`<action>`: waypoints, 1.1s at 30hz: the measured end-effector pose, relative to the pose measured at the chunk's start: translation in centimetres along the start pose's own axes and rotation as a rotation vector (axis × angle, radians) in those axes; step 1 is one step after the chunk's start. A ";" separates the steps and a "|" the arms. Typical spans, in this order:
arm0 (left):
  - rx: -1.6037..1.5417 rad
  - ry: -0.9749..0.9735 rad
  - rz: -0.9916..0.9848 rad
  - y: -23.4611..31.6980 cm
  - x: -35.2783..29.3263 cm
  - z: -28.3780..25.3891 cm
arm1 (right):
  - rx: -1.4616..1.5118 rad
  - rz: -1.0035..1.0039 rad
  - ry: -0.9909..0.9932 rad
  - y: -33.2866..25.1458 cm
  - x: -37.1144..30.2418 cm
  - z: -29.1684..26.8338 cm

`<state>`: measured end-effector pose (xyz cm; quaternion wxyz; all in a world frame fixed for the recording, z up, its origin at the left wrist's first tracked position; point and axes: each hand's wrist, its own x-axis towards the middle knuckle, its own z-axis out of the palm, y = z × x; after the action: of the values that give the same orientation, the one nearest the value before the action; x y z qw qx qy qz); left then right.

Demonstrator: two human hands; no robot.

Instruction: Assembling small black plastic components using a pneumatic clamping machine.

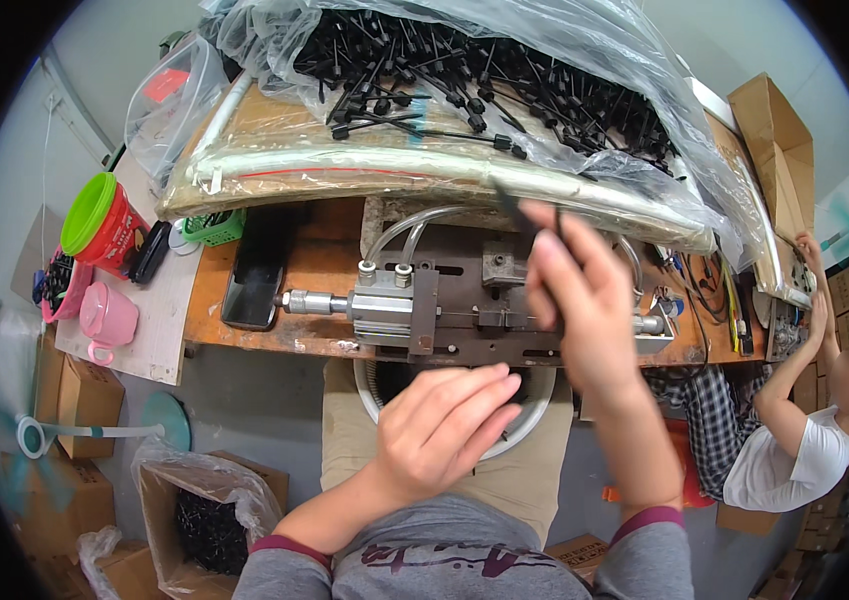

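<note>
My right hand (584, 300) is up over the metal jig (464, 310) at the front of the tabletop (314, 265), fingers pinched shut on a thin black stemmed part (511, 205), held just in front of the clear plastic sheet (584, 60) w/ the big heap of black parts (484, 80) on it. Left hand (444, 430) sits lower, over the round white-rimmed bin (534, 410) under the jig; fingers curled loosely inward, can't tell if anything's in them. Jig has a silver pneumatic cylinder (364, 303) on its left w/ clear hoses going up. Left of that a dark phone (254, 280) lies flat, a small green basket (214, 228) behind it. Far left: red tub w/ green lid (99, 222) & pink cup (107, 315). Cardboard box lined w/ a bag of black parts (209, 520) on the floor at lower left. Another person in a white shirt (794, 450) sits at right, arms raised to the tabletop edge.
</note>
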<state>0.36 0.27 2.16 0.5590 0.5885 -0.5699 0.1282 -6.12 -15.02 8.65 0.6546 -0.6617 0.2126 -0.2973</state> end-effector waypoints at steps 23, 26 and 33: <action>0.161 -0.302 -0.103 -1.8 -0.7 2.6 | 0.310 0.141 0.226 5.8 -10.4 -2.4; 0.268 -0.367 -0.047 -2.3 -0.9 3.2 | 0.327 0.154 0.258 5.9 -10.3 -2.3; 0.262 -0.350 -0.048 -3.1 -0.6 3.9 | 0.384 0.186 0.192 5.4 -10.2 -2.8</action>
<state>0.79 -3.46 -1.23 0.3732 0.6826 -0.6226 0.0840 -14.91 -10.52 1.97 0.7698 -0.4713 0.2734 -0.3325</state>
